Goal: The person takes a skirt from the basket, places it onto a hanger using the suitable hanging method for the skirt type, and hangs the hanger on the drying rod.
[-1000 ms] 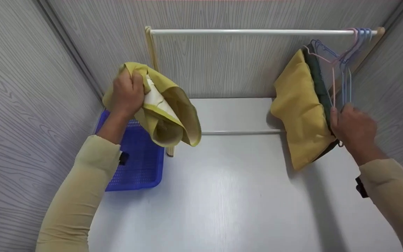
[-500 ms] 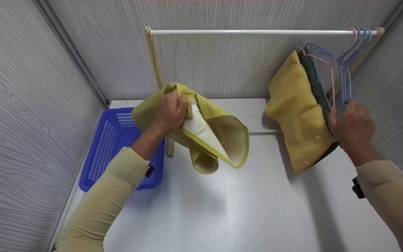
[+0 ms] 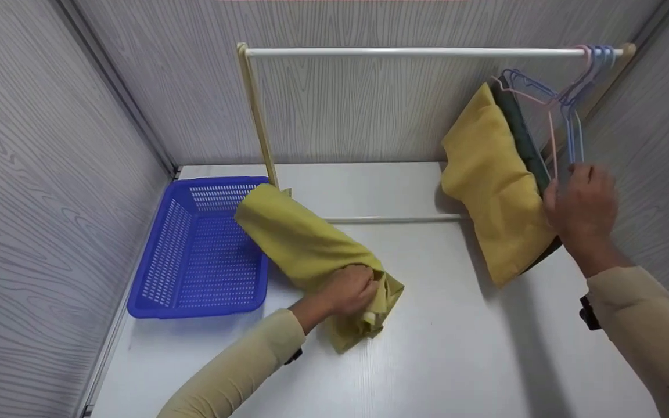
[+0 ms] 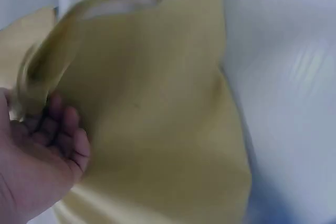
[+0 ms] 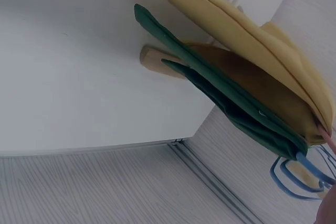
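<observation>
My left hand (image 3: 351,288) grips a bunched end of an olive-yellow cloth (image 3: 308,238). The rest of it spreads up and left, overlapping the basket's right rim. In the left wrist view, curled fingers (image 4: 65,129) hold the edge of the cloth, which falls broad and flat. At the right, my right hand (image 3: 585,206) holds the lower ends of a pink hanger (image 3: 553,145) and blue hangers (image 3: 571,136). Beside it hang a yellow cloth piece (image 3: 488,180) and a dark green one (image 3: 513,125). The right wrist view shows only a sliver of this hand.
A blue perforated basket (image 3: 201,309) stands on the white surface at the left. A rack with a white rail (image 3: 404,52) and wooden posts (image 3: 258,116) stands at the back, with a lower bar (image 3: 395,219). Grey wood-grain walls enclose three sides.
My left hand has swung right and toward me from above the basket, turning the cloth over so its body trails up-left. My right hand has shifted slightly left, and the hanging pieces have tilted with it.
</observation>
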A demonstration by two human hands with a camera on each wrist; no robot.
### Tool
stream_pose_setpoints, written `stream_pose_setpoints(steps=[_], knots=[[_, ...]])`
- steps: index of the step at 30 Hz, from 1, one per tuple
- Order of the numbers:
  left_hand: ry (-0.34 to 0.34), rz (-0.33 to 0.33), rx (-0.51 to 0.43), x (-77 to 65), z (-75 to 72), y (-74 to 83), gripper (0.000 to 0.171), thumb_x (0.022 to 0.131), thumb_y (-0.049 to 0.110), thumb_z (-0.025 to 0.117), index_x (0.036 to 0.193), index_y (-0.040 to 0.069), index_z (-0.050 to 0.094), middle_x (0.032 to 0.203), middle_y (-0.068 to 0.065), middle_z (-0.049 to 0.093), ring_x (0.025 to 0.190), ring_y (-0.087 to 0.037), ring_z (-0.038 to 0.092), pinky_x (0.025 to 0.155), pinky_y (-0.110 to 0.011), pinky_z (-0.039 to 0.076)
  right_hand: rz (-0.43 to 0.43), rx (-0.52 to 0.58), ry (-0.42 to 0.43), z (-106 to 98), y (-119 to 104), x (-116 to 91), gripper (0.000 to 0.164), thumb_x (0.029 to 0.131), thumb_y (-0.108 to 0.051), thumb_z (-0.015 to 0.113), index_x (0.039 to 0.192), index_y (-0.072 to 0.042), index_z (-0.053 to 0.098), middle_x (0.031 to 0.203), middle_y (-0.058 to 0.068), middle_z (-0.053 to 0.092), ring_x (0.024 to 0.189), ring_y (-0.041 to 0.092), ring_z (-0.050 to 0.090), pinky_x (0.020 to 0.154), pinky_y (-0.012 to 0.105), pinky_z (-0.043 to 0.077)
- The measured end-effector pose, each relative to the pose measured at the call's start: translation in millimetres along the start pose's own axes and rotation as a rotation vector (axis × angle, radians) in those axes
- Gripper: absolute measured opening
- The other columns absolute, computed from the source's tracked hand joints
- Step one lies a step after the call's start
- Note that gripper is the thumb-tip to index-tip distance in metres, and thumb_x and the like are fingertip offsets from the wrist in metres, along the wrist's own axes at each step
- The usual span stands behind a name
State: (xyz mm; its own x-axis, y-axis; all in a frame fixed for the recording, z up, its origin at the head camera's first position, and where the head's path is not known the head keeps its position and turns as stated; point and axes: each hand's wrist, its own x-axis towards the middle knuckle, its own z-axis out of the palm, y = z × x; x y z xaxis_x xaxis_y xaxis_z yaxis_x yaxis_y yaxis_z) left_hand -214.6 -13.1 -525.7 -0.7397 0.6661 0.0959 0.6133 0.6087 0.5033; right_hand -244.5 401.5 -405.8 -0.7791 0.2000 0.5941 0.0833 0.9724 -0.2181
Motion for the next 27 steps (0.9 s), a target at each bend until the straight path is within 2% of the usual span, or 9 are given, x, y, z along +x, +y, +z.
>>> stream_pose_setpoints(steps=[2, 4, 6, 11, 17, 22, 27], knots=[[-0.016, -0.065, -0.002, -2.7, 4.3, -5.1, 0.031, 0.101, 0.025, 0.04, 0.076, 0.01, 0.049, 0.075, -0.004, 0.053, 0.072, -0.019, 0.053, 0.07, -0.037, 0.047, -0.049, -0.012, 0.028, 1.9, 0.6, -1.0, 0.038, 0.097, -0.022, 0.051, 0.118, 0.009, 0.053, 0.111, 0.032, 0.05, 0.1, 0.05, 0.047, 0.082, 0.063, 0.038], [0.003, -0.12, -0.003, -4.9, -0.2, -11.4, 0.031, 0.101, 0.026, 0.04, 0.075, 0.011, 0.05, 0.075, -0.004, 0.053, 0.072, -0.019, 0.054, 0.069, -0.038, 0.048, -0.098, -0.029, 0.055, 3.6, 1.1, -2.3, 0.033, 0.095, -0.019, 0.053, 0.115, 0.007, 0.054, 0.111, 0.032, 0.049, 0.1, 0.05, 0.044, 0.082, 0.063, 0.034], [0.043, -0.163, 0.022, -6.7, -8.8, -19.3, 0.031, 0.102, 0.025, 0.041, 0.075, 0.011, 0.05, 0.077, -0.005, 0.054, 0.074, -0.02, 0.055, 0.071, -0.041, 0.049, -0.149, -0.044, 0.074, 5.8, 1.3, -4.3, 0.03, 0.093, -0.016, 0.054, 0.112, 0.007, 0.054, 0.111, 0.031, 0.049, 0.1, 0.05, 0.041, 0.08, 0.062, 0.029], [0.116, -0.276, 0.068, -14.4, -34.0, -44.8, 0.032, 0.102, 0.025, 0.042, 0.075, 0.01, 0.052, 0.076, -0.005, 0.054, 0.072, -0.022, 0.052, 0.071, -0.045, 0.049, -0.241, -0.083, 0.027, 13.0, -7.6, -12.8, 0.027, 0.095, -0.017, 0.051, 0.109, 0.006, 0.051, 0.112, 0.027, 0.046, 0.1, 0.046, 0.034, 0.081, 0.058, 0.019], [0.181, -0.433, 0.12, -25.4, -56.2, -75.6, 0.029, 0.101, 0.023, 0.045, 0.08, 0.008, 0.054, 0.077, -0.008, 0.055, 0.073, -0.025, 0.053, 0.072, -0.047, 0.049, -0.364, -0.123, 0.004, 25.0, -29.0, -23.9, 0.025, 0.096, -0.018, 0.052, 0.102, 0.006, 0.052, 0.106, 0.024, 0.047, 0.098, 0.044, 0.036, 0.084, 0.058, 0.017], [0.173, -0.535, 0.119, -29.1, -57.2, -87.1, 0.03, 0.102, 0.027, 0.044, 0.089, 0.003, 0.057, 0.086, -0.014, 0.06, 0.078, -0.029, 0.058, 0.075, -0.049, 0.05, -0.448, -0.122, -0.046, 37.4, -53.7, -39.3, 0.021, 0.094, -0.016, 0.056, 0.098, 0.004, 0.055, 0.102, 0.024, 0.05, 0.099, 0.044, 0.043, 0.085, 0.061, 0.022], [0.166, -0.577, 0.196, -24.8, -48.2, -86.9, 0.033, 0.101, 0.027, 0.044, 0.099, -0.002, 0.061, 0.096, -0.019, 0.065, 0.089, -0.035, 0.065, 0.079, -0.051, 0.052, -0.541, -0.083, -0.066, 60.4, -84.8, -62.2, 0.016, 0.092, -0.014, 0.057, 0.092, 0.002, 0.057, 0.094, 0.02, 0.054, 0.094, 0.041, 0.048, 0.083, 0.059, 0.027]])
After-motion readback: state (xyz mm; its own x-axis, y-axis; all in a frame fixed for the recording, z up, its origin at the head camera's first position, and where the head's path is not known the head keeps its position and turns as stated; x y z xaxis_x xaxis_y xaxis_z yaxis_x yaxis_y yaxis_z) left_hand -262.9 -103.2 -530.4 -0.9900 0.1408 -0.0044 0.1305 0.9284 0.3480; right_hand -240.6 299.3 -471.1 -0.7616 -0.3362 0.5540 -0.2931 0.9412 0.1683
